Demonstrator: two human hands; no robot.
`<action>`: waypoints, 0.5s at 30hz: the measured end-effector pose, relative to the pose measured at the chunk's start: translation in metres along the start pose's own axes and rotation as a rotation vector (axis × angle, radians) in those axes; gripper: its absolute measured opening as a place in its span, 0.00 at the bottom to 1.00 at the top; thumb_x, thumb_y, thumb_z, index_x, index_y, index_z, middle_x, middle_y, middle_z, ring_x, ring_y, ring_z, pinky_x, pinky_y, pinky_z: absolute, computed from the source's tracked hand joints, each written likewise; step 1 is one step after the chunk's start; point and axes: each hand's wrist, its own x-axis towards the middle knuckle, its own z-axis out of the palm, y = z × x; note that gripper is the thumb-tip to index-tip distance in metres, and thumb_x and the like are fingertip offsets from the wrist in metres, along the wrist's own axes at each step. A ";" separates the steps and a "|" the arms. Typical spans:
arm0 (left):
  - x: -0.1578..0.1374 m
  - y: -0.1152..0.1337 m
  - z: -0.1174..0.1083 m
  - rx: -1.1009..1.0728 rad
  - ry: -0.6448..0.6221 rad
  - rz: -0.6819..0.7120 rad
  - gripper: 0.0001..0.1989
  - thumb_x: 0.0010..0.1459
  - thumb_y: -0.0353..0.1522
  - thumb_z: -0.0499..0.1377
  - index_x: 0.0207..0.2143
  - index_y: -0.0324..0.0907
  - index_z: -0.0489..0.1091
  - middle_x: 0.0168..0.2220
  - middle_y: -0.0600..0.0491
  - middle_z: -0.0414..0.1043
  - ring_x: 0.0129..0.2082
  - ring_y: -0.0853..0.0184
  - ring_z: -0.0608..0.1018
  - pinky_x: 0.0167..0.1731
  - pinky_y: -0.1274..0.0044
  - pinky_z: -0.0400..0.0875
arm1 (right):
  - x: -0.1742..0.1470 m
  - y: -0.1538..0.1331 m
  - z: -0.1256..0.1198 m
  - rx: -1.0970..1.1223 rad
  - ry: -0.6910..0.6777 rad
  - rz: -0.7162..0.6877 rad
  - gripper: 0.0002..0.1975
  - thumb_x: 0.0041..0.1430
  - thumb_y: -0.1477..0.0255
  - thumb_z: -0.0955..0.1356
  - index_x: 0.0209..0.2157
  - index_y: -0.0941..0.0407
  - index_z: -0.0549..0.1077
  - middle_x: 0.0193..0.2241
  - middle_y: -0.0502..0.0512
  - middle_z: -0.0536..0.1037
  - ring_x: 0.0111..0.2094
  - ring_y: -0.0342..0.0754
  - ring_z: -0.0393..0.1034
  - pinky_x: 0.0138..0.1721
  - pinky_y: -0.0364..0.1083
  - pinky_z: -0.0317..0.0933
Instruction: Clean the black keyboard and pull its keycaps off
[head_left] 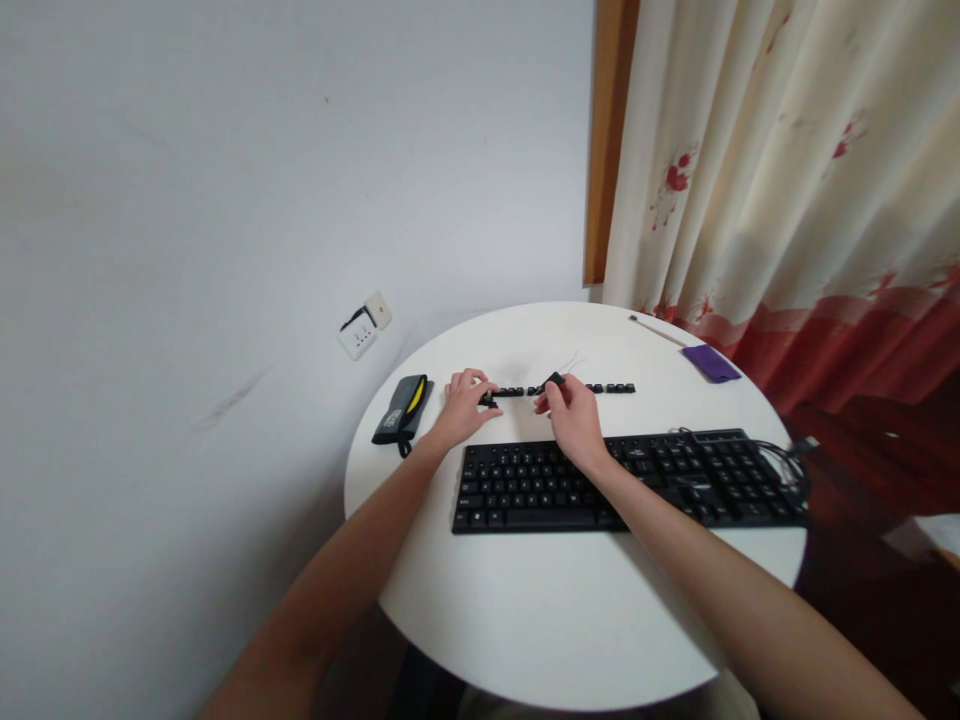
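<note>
A row of small black keycaps (619,388) runs across the white round table (525,620). My left hand (466,408) is at the row's left end, its thumb and fingers curled around a dark keycap (489,399). My right hand (576,418) is above the middle of the row and hides part of it. Between its thumb and fingers is a small black block-shaped object (555,379), too small to make out exactly. Below both hands lies a black keyboard (551,517), partly covered by my right wrist and forearm.
A grey pouch (391,415) with a yellow insert lies at the left. Thin wire (574,361) rests behind the row. A toothbrush (660,331) and a folded purple cloth (711,364) lie at the back right. The keyboard's coiled cable (787,462) hangs near the right edge.
</note>
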 end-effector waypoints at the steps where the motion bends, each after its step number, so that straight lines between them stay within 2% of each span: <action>1: 0.000 -0.001 0.000 -0.004 0.009 -0.015 0.21 0.49 0.36 0.71 0.46 0.48 0.74 0.51 0.48 0.64 0.52 0.54 0.65 0.51 0.62 0.62 | 0.000 0.000 0.000 0.001 0.000 0.003 0.12 0.64 0.63 0.62 0.30 0.55 0.68 0.26 0.54 0.78 0.26 0.47 0.73 0.31 0.45 0.65; 6: -0.002 -0.005 0.000 -0.022 0.036 -0.039 0.21 0.48 0.36 0.72 0.45 0.48 0.74 0.51 0.49 0.64 0.52 0.55 0.65 0.51 0.62 0.61 | 0.001 0.002 0.000 0.010 -0.009 0.005 0.12 0.64 0.63 0.62 0.30 0.55 0.68 0.26 0.54 0.79 0.26 0.47 0.74 0.31 0.45 0.65; 12: -0.004 -0.006 -0.003 -0.040 0.009 0.001 0.08 0.52 0.35 0.70 0.36 0.48 0.78 0.52 0.51 0.64 0.53 0.55 0.64 0.53 0.61 0.59 | 0.002 0.006 0.000 0.007 -0.013 -0.005 0.12 0.63 0.63 0.62 0.29 0.55 0.68 0.26 0.54 0.78 0.26 0.47 0.73 0.31 0.45 0.65; 15: -0.003 -0.006 -0.003 -0.045 0.002 0.012 0.06 0.53 0.35 0.69 0.36 0.48 0.79 0.53 0.50 0.64 0.53 0.55 0.63 0.52 0.61 0.60 | 0.002 0.006 0.001 0.001 -0.022 -0.003 0.13 0.63 0.63 0.63 0.29 0.56 0.69 0.26 0.54 0.78 0.27 0.47 0.73 0.31 0.45 0.65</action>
